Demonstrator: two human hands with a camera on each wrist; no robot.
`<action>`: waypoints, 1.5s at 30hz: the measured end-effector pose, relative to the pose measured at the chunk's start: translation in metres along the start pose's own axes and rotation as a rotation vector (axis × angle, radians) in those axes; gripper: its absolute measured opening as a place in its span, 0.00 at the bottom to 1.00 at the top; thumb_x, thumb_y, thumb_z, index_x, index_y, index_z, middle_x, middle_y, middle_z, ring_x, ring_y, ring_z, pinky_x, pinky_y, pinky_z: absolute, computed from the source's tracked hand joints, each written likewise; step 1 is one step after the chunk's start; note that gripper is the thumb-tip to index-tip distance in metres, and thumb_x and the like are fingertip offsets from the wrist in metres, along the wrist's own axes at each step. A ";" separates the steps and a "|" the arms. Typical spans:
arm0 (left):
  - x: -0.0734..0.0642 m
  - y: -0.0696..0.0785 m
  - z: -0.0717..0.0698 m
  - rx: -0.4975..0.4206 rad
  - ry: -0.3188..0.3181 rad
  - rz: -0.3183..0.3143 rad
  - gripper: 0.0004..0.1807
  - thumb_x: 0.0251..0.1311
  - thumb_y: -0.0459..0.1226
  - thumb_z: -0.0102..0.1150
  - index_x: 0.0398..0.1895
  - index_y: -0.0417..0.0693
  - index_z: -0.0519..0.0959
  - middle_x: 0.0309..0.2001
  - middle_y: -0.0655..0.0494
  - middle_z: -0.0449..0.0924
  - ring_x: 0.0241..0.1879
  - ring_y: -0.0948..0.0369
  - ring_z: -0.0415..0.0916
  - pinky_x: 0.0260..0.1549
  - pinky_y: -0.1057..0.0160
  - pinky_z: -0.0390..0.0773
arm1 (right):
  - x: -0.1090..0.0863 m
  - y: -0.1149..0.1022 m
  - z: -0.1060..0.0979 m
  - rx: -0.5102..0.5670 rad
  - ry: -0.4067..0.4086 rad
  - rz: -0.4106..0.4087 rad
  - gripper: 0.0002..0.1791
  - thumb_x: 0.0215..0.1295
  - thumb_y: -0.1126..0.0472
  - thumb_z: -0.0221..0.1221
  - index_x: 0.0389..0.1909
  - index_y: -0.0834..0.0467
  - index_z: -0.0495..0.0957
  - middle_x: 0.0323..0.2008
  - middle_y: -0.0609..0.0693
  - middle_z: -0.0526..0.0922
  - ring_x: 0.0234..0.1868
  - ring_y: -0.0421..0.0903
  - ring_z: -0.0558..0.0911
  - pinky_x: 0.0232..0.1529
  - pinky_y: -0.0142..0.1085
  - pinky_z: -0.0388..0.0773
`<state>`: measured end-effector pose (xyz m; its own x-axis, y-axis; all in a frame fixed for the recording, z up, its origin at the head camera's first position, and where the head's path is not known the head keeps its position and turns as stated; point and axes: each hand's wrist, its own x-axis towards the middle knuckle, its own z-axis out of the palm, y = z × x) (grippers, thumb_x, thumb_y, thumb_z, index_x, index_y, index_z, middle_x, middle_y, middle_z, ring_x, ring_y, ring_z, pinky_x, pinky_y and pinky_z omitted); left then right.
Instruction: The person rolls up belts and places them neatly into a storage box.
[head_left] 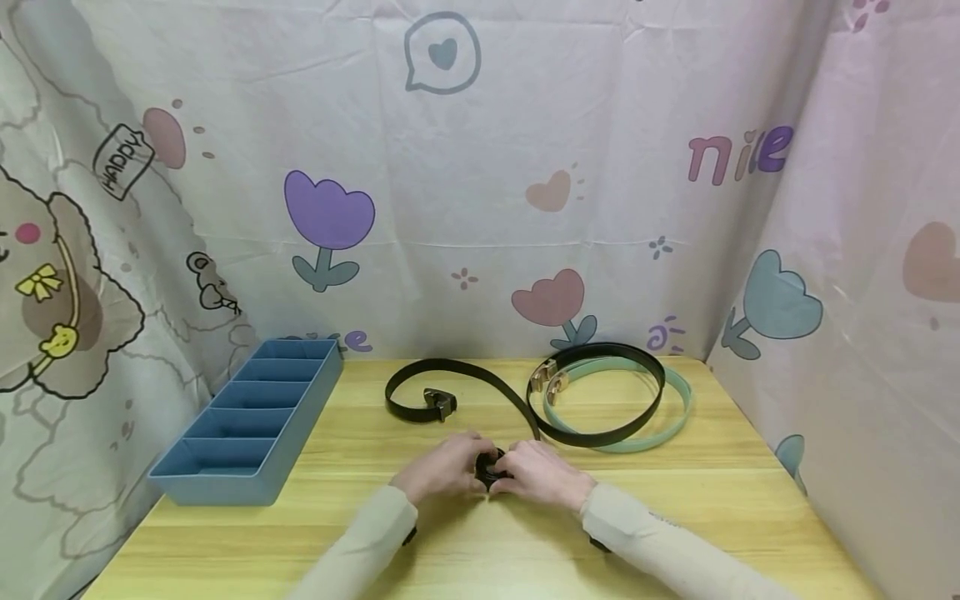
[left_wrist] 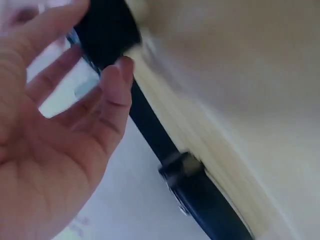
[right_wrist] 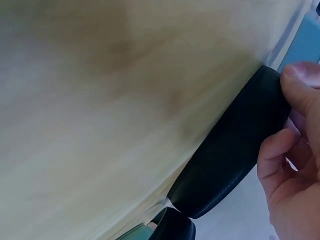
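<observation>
At the middle of the table, both hands hold the coiled end of a black belt [head_left: 489,469] between them. My left hand [head_left: 444,468] curls its fingers round the coil from the left, while the right hand [head_left: 546,475] pinches it from the right. From the coil the strap runs back and curves left to its dark metal buckle [head_left: 441,402]. The left wrist view has the rolled part [left_wrist: 107,35] at the fingertips and the buckle [left_wrist: 185,167] beyond. In the right wrist view, the thumb and fingers grip the broad black strap [right_wrist: 235,145].
Another black belt [head_left: 651,410] and a mint green belt [head_left: 678,421], both looped with gold-toned buckles, overlap at the back right. A blue-grey box [head_left: 266,479] with several compartments stands on the left. Printed curtain [head_left: 465,167] surrounds the wooden table [head_left: 660,500].
</observation>
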<state>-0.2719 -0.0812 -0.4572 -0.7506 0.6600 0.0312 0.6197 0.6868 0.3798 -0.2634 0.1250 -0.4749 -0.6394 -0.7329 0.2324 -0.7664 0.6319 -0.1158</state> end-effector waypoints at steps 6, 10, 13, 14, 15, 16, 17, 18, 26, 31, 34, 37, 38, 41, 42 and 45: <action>0.001 0.007 0.012 0.035 0.031 0.025 0.09 0.49 0.44 0.74 0.33 0.54 0.88 0.34 0.62 0.83 0.31 0.72 0.73 0.36 0.72 0.77 | 0.001 0.003 0.000 0.059 -0.026 -0.029 0.11 0.61 0.44 0.63 0.30 0.46 0.84 0.23 0.37 0.79 0.23 0.30 0.68 0.22 0.22 0.63; 0.002 0.003 0.012 0.046 0.023 0.059 0.11 0.47 0.44 0.74 0.34 0.52 0.89 0.36 0.61 0.84 0.33 0.71 0.75 0.38 0.72 0.78 | 0.000 0.013 -0.006 0.038 -0.061 -0.074 0.17 0.57 0.44 0.66 0.45 0.46 0.85 0.32 0.38 0.84 0.31 0.31 0.73 0.32 0.24 0.70; 0.002 0.001 0.011 0.063 0.004 0.097 0.12 0.48 0.43 0.74 0.36 0.51 0.88 0.40 0.62 0.83 0.38 0.70 0.76 0.44 0.70 0.78 | 0.000 0.020 -0.010 -0.022 -0.057 -0.117 0.20 0.53 0.43 0.67 0.46 0.46 0.85 0.34 0.38 0.82 0.35 0.33 0.74 0.36 0.25 0.71; 0.002 0.001 0.010 0.068 0.001 0.104 0.12 0.48 0.43 0.74 0.36 0.52 0.88 0.40 0.62 0.83 0.38 0.71 0.76 0.44 0.70 0.78 | 0.000 0.022 -0.010 -0.039 -0.049 -0.135 0.20 0.52 0.42 0.67 0.45 0.46 0.85 0.34 0.38 0.81 0.35 0.34 0.74 0.36 0.25 0.71; 0.002 0.001 0.010 0.068 -0.004 0.099 0.12 0.48 0.43 0.74 0.36 0.52 0.88 0.39 0.63 0.82 0.38 0.71 0.76 0.43 0.71 0.78 | 0.001 0.022 -0.009 -0.043 -0.043 -0.147 0.18 0.53 0.43 0.66 0.44 0.46 0.86 0.33 0.38 0.81 0.35 0.34 0.73 0.36 0.24 0.70; 0.002 0.002 0.010 0.068 -0.006 0.087 0.11 0.48 0.44 0.74 0.35 0.52 0.88 0.38 0.63 0.83 0.36 0.71 0.75 0.41 0.72 0.78 | 0.001 0.023 -0.008 -0.052 -0.033 -0.166 0.17 0.54 0.43 0.66 0.42 0.46 0.86 0.32 0.37 0.81 0.35 0.34 0.73 0.35 0.24 0.70; 0.002 0.003 0.010 0.069 -0.010 0.074 0.11 0.47 0.45 0.74 0.33 0.52 0.88 0.36 0.64 0.83 0.33 0.72 0.74 0.38 0.72 0.77 | 0.002 0.022 -0.007 -0.056 -0.024 -0.182 0.15 0.55 0.43 0.65 0.40 0.46 0.86 0.31 0.37 0.80 0.34 0.34 0.73 0.34 0.23 0.69; 0.002 0.004 0.010 0.069 -0.010 0.057 0.11 0.47 0.46 0.74 0.31 0.53 0.88 0.33 0.64 0.82 0.31 0.72 0.73 0.35 0.73 0.76 | 0.002 0.022 -0.006 -0.062 -0.017 -0.193 0.14 0.56 0.43 0.64 0.39 0.46 0.86 0.30 0.37 0.79 0.33 0.33 0.73 0.33 0.22 0.68; 0.004 0.007 0.013 0.065 -0.009 0.021 0.09 0.49 0.47 0.74 0.28 0.54 0.88 0.32 0.64 0.83 0.30 0.71 0.72 0.34 0.72 0.75 | -0.001 0.024 -0.003 -0.034 0.026 -0.179 0.13 0.58 0.47 0.65 0.42 0.46 0.86 0.33 0.37 0.82 0.36 0.33 0.75 0.37 0.24 0.72; 0.004 0.002 0.012 0.054 -0.014 0.055 0.11 0.49 0.46 0.74 0.32 0.52 0.89 0.40 0.61 0.82 0.38 0.70 0.75 0.42 0.70 0.78 | -0.001 0.028 -0.004 -0.026 0.010 -0.179 0.15 0.59 0.49 0.65 0.47 0.46 0.84 0.39 0.38 0.84 0.41 0.35 0.76 0.42 0.25 0.74; 0.004 0.001 0.012 0.038 -0.001 0.031 0.10 0.48 0.47 0.74 0.27 0.52 0.87 0.33 0.64 0.81 0.32 0.71 0.73 0.34 0.71 0.76 | 0.002 0.026 -0.004 -0.043 0.016 -0.207 0.13 0.59 0.48 0.64 0.42 0.47 0.85 0.35 0.37 0.83 0.38 0.34 0.76 0.39 0.23 0.72; 0.003 0.001 0.014 0.038 0.018 -0.001 0.12 0.48 0.49 0.74 0.25 0.53 0.86 0.28 0.66 0.79 0.27 0.71 0.69 0.29 0.73 0.73 | 0.003 0.023 -0.004 -0.042 0.019 -0.212 0.11 0.60 0.47 0.64 0.39 0.47 0.86 0.32 0.37 0.83 0.35 0.33 0.75 0.36 0.21 0.70; 0.003 0.002 0.014 0.036 0.021 -0.007 0.12 0.48 0.50 0.74 0.24 0.53 0.86 0.28 0.65 0.80 0.26 0.71 0.69 0.29 0.73 0.72 | 0.003 0.023 -0.004 -0.031 0.017 -0.210 0.11 0.60 0.48 0.64 0.40 0.47 0.86 0.33 0.37 0.83 0.35 0.33 0.75 0.36 0.21 0.71; 0.001 0.001 0.013 0.049 0.020 0.018 0.12 0.49 0.49 0.73 0.29 0.51 0.88 0.38 0.60 0.84 0.35 0.68 0.76 0.38 0.70 0.77 | 0.002 0.025 -0.004 0.002 0.002 -0.181 0.13 0.60 0.50 0.65 0.44 0.48 0.85 0.37 0.38 0.84 0.38 0.33 0.75 0.39 0.23 0.73; 0.001 0.000 0.012 0.049 0.016 0.025 0.12 0.49 0.49 0.73 0.30 0.51 0.88 0.43 0.57 0.84 0.40 0.65 0.78 0.43 0.67 0.78 | 0.001 0.026 -0.004 0.006 -0.004 -0.177 0.14 0.60 0.50 0.65 0.45 0.48 0.85 0.38 0.38 0.84 0.40 0.34 0.76 0.40 0.24 0.73; 0.001 -0.001 0.011 0.062 0.010 0.048 0.12 0.50 0.48 0.73 0.33 0.52 0.89 0.55 0.51 0.81 0.54 0.57 0.78 0.54 0.61 0.77 | 0.002 0.028 -0.004 -0.029 0.010 -0.175 0.15 0.58 0.50 0.67 0.45 0.47 0.85 0.38 0.38 0.84 0.40 0.34 0.76 0.40 0.26 0.74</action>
<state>-0.2707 -0.0784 -0.4679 -0.7215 0.6900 0.0574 0.6680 0.6719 0.3199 -0.2853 0.1422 -0.4743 -0.4955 -0.8301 0.2558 -0.8639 0.5017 -0.0452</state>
